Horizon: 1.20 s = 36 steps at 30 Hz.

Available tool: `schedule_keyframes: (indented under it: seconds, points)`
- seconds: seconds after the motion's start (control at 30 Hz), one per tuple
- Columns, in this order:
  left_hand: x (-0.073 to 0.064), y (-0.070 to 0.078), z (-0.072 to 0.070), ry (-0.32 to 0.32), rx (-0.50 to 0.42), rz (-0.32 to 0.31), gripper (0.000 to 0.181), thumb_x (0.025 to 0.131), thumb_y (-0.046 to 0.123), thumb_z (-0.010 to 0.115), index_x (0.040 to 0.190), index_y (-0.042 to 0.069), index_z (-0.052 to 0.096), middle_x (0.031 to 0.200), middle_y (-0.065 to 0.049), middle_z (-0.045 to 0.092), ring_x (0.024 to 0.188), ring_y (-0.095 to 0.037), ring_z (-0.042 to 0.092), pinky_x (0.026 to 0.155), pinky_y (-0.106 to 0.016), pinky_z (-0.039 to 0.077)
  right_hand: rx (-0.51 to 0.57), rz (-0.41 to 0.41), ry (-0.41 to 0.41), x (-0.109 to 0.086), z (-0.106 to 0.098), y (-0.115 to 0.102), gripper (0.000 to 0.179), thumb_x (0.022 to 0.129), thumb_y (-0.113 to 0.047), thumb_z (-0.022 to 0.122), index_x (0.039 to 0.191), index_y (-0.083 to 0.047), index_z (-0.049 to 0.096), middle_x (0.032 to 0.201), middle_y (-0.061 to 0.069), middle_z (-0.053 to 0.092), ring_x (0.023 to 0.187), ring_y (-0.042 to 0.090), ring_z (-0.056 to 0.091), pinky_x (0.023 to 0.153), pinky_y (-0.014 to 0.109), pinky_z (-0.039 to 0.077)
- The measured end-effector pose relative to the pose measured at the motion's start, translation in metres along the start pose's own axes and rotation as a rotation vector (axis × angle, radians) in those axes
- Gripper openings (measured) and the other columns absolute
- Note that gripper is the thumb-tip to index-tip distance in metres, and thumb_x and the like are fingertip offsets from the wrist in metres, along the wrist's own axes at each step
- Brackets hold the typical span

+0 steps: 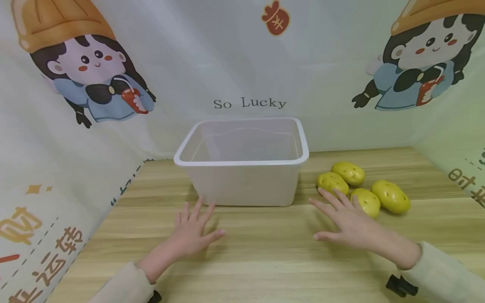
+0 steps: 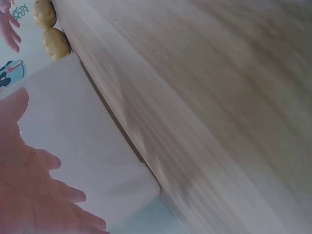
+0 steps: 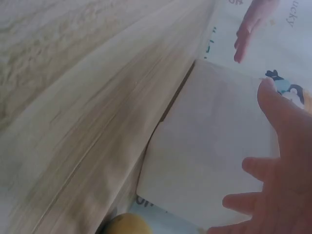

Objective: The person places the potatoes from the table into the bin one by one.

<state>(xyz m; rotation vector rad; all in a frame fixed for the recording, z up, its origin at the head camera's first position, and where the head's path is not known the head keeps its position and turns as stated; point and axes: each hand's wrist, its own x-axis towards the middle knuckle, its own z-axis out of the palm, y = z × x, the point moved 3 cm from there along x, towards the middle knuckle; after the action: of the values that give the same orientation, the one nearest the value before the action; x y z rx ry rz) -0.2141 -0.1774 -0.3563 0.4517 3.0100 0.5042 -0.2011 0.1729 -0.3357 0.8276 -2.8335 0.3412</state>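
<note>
A white plastic bin (image 1: 242,185) stands at the back middle of the wooden table. My left hand (image 1: 193,233), fingers spread, hovers in front of its left corner and holds nothing. To the right, my right hand (image 1: 352,225) is likewise spread with nothing in it, in front of the potatoes and partly covering one. Several yellow potatoes (image 1: 391,197) lie grouped right of the bin. In the left wrist view, the left hand (image 2: 39,190) shows beside the bin's wall (image 2: 92,146). The right wrist view has the right hand (image 3: 287,170) near the bin (image 3: 209,141) and part of one potato (image 3: 127,225).
A printed cloth (image 1: 326,63) with cartoon figures and lettering hangs behind the table and along both sides. The wood-grain tabletop (image 1: 261,256) spreads out in front of the bin and between the hands. Dark wrist straps (image 1: 401,286) show at the sleeves.
</note>
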Motion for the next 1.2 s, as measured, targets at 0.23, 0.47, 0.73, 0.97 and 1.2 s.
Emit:
schedule_keyframes:
  seconds: [0.23, 0.47, 0.73, 0.97, 1.2]
  points:
    - [0.001, -0.012, -0.010, 0.048, -0.154, -0.025, 0.084, 0.090, 0.048, 0.048, 0.147, 0.006, 0.002, 0.149, -0.027, -0.008, 0.130, -0.055, -0.004, 0.100, -0.069, 0.000, -0.030, 0.038, 0.023, -0.002, -0.004, 0.014, 0.075, 0.079, -0.054, 0.061, 0.139, -0.018, 0.036, 0.147, 0.018, 0.025, 0.128, 0.053, 0.021, 0.090, 0.077, 0.017]
    - [0.012, -0.030, -0.037, 0.084, -0.600, -0.033, 0.083, 0.096, 0.033, 0.042, 0.141, 0.000, -0.019, 0.148, -0.025, -0.018, 0.135, -0.043, -0.009, 0.108, -0.057, 0.006, -0.050, 0.070, 0.022, -0.010, -0.016, 0.033, 0.076, 0.079, -0.056, 0.060, 0.138, -0.012, 0.039, 0.145, 0.023, 0.026, 0.125, 0.051, 0.028, 0.091, 0.073, 0.023]
    - [0.018, -0.042, -0.073, 0.158, -0.617, -0.129, 0.087, 0.094, 0.044, 0.042, 0.143, 0.012, -0.022, 0.150, -0.023, -0.012, 0.132, -0.050, 0.014, 0.104, -0.060, 0.019, -0.009, 0.106, 0.031, -0.018, -0.019, 0.057, 0.082, 0.077, -0.053, 0.064, 0.139, -0.008, 0.035, 0.138, 0.028, 0.030, 0.113, 0.056, 0.035, 0.085, 0.071, 0.031]
    - [0.033, -0.040, -0.097, 0.224, -0.680, -0.130, 0.089, 0.092, 0.048, 0.044, 0.144, 0.015, -0.020, 0.151, -0.018, -0.012, 0.134, -0.043, 0.016, 0.105, -0.060, 0.019, 0.007, 0.116, 0.046, -0.023, -0.017, 0.070, 0.078, 0.077, -0.048, 0.066, 0.134, -0.003, 0.039, 0.136, 0.029, 0.031, 0.110, 0.059, 0.036, 0.083, 0.070, 0.033]
    - [0.053, -0.037, -0.105, 0.236, -0.662, -0.151, 0.091, 0.090, 0.052, 0.045, 0.145, 0.014, -0.018, 0.151, -0.018, -0.011, 0.136, -0.041, 0.014, 0.108, -0.056, 0.017, 0.064, 0.152, 0.014, -0.027, -0.009, 0.081, 0.076, 0.077, -0.046, 0.068, 0.133, -0.003, 0.040, 0.135, 0.032, 0.031, 0.113, 0.058, 0.036, 0.087, 0.069, 0.031]
